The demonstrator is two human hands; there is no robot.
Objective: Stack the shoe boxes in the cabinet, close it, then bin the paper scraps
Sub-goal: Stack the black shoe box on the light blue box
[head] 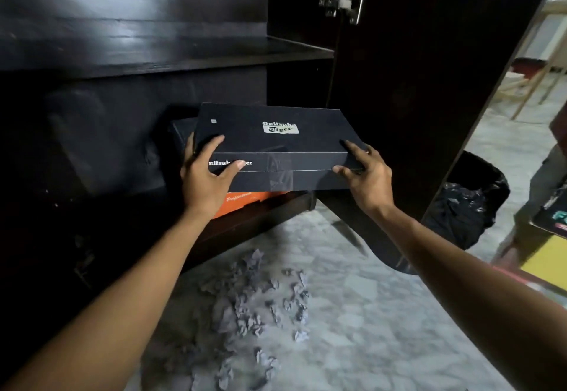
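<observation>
Hands grip a black shoe box (270, 142) at its two near corners: the left hand (205, 175) curls round the left corner, the right hand (365, 175) pinches the right one. The box sits atop an orange box (245, 201) in the open dark cabinet (122, 52). Crumpled paper scraps (254, 307) lie on the marble floor (383, 314) below; a black bin (469, 200) stands behind the cabinet door (414, 83).

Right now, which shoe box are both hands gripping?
The top dark Onitsuka Tiger box, held by left hand and right hand; the orange box lies beneath.
</observation>
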